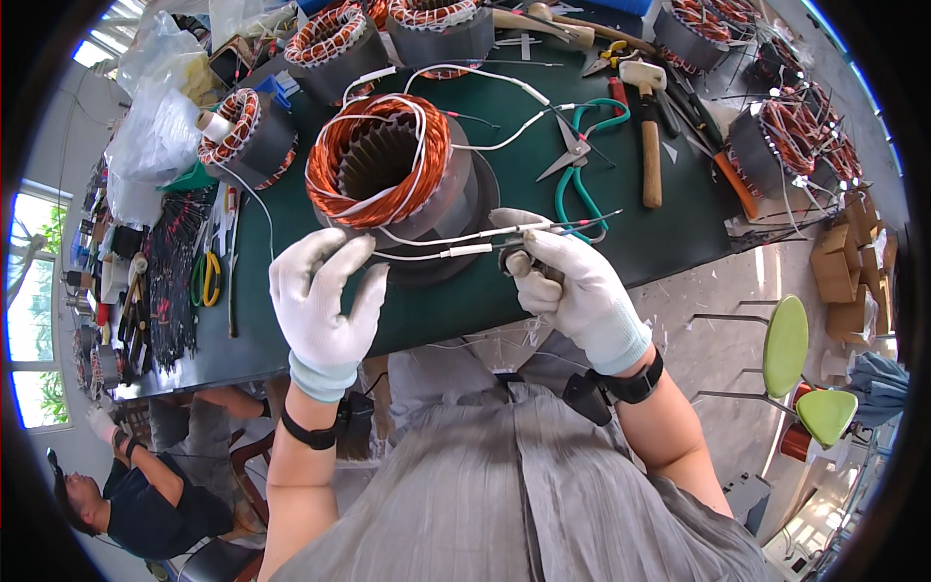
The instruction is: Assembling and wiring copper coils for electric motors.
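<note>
1. A copper-wound motor stator [388, 160] sits at 11 o'clock from the middle of the view, bore tilted up toward the wearer, on a black round base [485, 199] on the dark green workbench [674, 228].
2. The coils look fully seated: the orange end winding [335, 189] rings the bore without a gap, and the slots show inside.
3. Lead-out wires are attached. Two white-sleeved leads [467, 250] run from the stator's 5 o'clock side toward the right; further white leads [524, 87] leave it around 1 to 2 o'clock.
4. The gloved right hand [577, 286], at 4 o'clock from the stator, pinches the leads between thumb and fingers, their thin ends jutting past it. A small dark round object shows at its fingertips; what it is cannot be told.
5. The gloved left hand [330, 301], between 6 and 7 o'clock, has its fingers loosely bent and parted near the leads; it appears to grasp nothing, though light contact cannot be ruled out.
6. The laced stator [257, 141] at 9 o'clock has white cord stitched around its copper. No such regular stitching shows here, so lacing seems undone, and the leads remain loose.
7. Teal-handled shears [579, 145] at 3 o'clock and a wooden-handled hammer [650, 155] beyond them lie unheld.
</note>
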Demonstrator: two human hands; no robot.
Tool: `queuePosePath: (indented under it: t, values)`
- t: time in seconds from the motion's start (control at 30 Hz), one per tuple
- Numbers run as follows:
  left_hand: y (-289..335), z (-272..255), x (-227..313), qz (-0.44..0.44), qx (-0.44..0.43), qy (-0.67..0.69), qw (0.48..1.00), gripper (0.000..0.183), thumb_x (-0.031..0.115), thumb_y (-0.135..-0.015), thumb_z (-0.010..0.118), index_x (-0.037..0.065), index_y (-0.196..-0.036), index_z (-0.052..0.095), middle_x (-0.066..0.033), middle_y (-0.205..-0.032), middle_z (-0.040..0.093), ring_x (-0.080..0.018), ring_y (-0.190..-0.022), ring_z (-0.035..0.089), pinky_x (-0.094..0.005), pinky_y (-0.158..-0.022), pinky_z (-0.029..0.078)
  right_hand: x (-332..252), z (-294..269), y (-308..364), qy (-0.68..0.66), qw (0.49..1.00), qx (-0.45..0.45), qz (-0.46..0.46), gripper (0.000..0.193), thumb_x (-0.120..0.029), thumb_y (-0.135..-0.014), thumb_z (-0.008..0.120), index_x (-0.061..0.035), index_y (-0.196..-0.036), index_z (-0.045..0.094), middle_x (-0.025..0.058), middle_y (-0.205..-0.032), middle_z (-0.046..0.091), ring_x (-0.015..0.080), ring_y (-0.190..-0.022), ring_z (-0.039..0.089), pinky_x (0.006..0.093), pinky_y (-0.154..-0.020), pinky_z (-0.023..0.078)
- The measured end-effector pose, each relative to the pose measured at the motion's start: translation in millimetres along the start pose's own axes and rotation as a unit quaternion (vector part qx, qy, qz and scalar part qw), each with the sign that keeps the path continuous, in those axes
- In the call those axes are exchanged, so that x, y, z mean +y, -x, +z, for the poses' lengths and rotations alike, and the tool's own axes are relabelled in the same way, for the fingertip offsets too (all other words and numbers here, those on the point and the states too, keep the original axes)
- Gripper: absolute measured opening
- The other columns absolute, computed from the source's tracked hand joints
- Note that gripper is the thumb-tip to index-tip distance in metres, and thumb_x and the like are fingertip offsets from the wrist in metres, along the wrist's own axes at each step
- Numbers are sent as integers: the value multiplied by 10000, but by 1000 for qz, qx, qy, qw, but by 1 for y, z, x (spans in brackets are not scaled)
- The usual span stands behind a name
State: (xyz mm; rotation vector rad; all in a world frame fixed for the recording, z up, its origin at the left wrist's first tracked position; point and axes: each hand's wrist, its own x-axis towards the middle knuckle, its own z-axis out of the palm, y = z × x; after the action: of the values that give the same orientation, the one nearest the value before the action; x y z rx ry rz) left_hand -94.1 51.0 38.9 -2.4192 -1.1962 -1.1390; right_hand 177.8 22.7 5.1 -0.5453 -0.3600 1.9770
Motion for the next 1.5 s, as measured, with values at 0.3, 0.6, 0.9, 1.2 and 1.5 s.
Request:
queuePosePath:
  t: [0.3, 0.6, 0.9, 1.2, 1.5]
  values:
    - [-5, 2, -20, -3, 46, 19, 999, 525, 251, -714, 905, 97, -1159, 674, -92, -1207, 598, -278, -1056, 591, -403, -918, 476, 4, 3, 1, 39, 999, 24, -11, 446, -109, -1008, 598, 26, -1422, 497, 59, -866, 638, 12, -550, 381, 182, -473, 284]
    - [-34, 4, -4, 137, -25, -82, 987, 467, 354, -749, 842, 174, -1148, 679, -80, -1346, 599, -342, -1297, 512, -512, -1102, 378, 13, 10, 0, 128, 989, 51, -46, 437, -166, -1008, 635, -1, -1399, 533, 33, -860, 622, 2, -550, 365, 176, -474, 273]
    - [-31, -13, 14, 95, -12, -21, 995, 312, 292, -705, 879, 146, -900, 684, -28, -991, 655, -257, -931, 609, -398, -813, 484, 1, 18, 9, 214, 976, 36, -19, 526, -127, -931, 693, -33, -1422, 527, -12, -997, 604, 10, -788, 489, 159, -639, 378]
    - [-42, -1, 27, 70, -53, 30, 996, 267, 152, -734, 842, 122, -977, 735, -23, -820, 605, -222, -681, 604, -353, -606, 493, -2, 58, 20, 278, 957, 15, -86, 381, -146, -1037, 535, -43, -1404, 534, -42, -900, 648, -22, -642, 397, 143, -564, 315]
    - [-22, -5, -5, -475, 93, 595, 642, 207, 218, -1058, 524, 32, -1097, 607, -38, -851, 624, -119, -692, 607, -272, -604, 515, -10, 18, 12, 186, 976, 89, -74, 477, -150, -999, 577, 7, -1440, 482, 8, -874, 628, -13, -567, 367, 158, -497, 285]
